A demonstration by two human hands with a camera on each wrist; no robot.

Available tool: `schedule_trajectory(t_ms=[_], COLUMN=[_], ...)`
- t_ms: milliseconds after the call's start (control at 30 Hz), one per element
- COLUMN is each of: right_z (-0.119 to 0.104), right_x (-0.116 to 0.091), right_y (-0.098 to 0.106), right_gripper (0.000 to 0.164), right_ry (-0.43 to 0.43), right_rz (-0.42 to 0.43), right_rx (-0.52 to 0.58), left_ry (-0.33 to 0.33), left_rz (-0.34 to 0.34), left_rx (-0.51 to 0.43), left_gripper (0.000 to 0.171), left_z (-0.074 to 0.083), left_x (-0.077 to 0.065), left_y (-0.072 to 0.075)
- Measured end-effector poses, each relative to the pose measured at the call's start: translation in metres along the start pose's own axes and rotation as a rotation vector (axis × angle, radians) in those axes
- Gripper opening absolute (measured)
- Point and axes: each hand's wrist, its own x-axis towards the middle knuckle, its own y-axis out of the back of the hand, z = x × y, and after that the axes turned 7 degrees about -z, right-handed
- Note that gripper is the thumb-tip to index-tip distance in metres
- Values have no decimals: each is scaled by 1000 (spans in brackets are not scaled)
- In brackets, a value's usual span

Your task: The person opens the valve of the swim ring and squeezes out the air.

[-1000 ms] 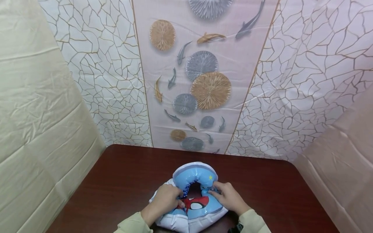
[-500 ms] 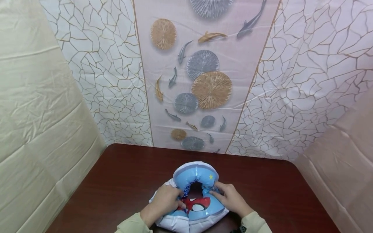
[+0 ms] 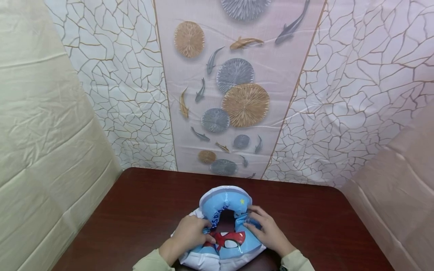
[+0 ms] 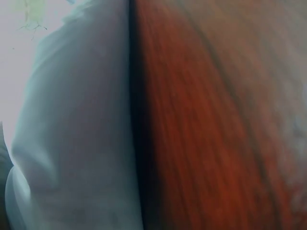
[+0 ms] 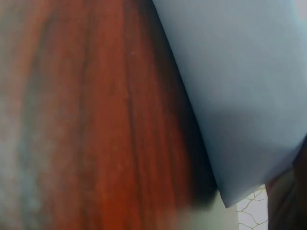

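A puffy inflatable swim ring (image 3: 225,199), light blue with a red masked cartoon face and white outer side, sits on the dark red-brown table (image 3: 142,210). Its far part stands up from the near part. My left hand (image 3: 190,232) grips its left side, thumb near the red face and fingers bent at the inner hole. On the right side my right hand (image 3: 268,229) touches the tube, its thumb and fingers spread apart. Close up, the ring's white side fills much of the left wrist view (image 4: 81,110); a pale surface (image 5: 240,86) shows in the right wrist view.
Behind the table hangs a patterned cloth (image 3: 217,94) with fish and round motifs. A plain beige cloth (image 3: 44,150) hangs at the left, another cloth (image 3: 390,195) at the right. The table's far edge runs along the patterned cloth.
My right hand's fingers have spread wider from the thumb. The ring's raised far part has shifted slightly up and left. My left hand stays nearly in place.
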Motion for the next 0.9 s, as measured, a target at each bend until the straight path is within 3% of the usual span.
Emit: schedule_trajectory(t_ms=[133, 267, 433, 567, 700, 900], right_z=[-4, -8, -9, -8, -8, -8], right_x=[1, 2, 1, 1, 2, 4], right_y=[2, 4, 3, 2, 2, 5], right_gripper=[10, 12, 17, 16, 13, 13], right_ry=[7, -15, -30, -22, -2, 68], right_rz=[23, 28, 36, 30, 3, -81], right_rx=[-30, -69, -62, -34, -30, -49], left_ry=[1, 44, 94, 48, -9, -17], left_rz=[48, 89, 128, 99, 29, -44], left_rx=[2, 34, 103, 52, 20, 33], left_gripper=[46, 53, 91, 122, 131, 142], left_z=[-1, 0, 2, 0, -2, -3], left_x=[-2, -3, -3, -3, -2, 2], left_y=[3, 6, 5, 0, -1, -3])
